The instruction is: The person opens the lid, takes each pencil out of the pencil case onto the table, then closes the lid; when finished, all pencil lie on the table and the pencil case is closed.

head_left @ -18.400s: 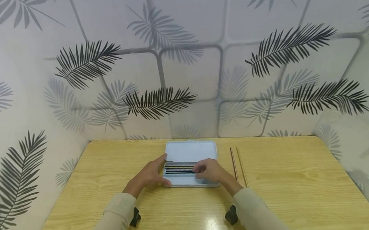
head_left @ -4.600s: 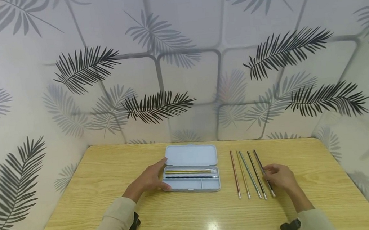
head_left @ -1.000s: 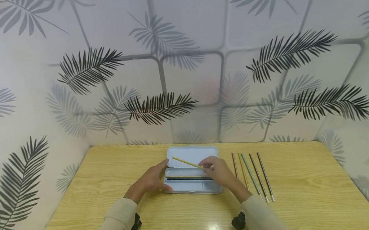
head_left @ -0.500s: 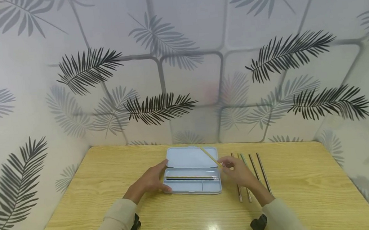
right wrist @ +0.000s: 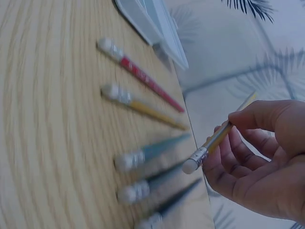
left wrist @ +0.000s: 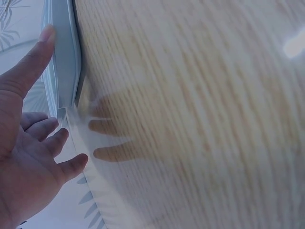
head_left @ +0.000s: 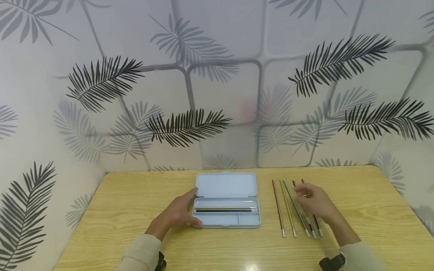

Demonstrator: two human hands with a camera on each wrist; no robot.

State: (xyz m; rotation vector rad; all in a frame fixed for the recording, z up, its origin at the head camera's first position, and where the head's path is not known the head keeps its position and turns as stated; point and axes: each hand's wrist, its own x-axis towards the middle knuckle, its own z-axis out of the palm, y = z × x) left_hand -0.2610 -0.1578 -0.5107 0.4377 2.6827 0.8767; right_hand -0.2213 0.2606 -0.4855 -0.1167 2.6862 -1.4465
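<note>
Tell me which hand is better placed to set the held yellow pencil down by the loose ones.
The right hand, most likely: it pinches the yellow pencil and is right by the loose pencils. The left hand is farther off, touching the pencil case.

Pencil case [head_left: 219, 220] on the table [head_left: 126, 202], left of five pencils [head_left: 295, 206].

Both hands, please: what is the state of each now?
Left hand: open, thumb touching the pencil case.
Right hand: holding a yellow pencil.
</note>
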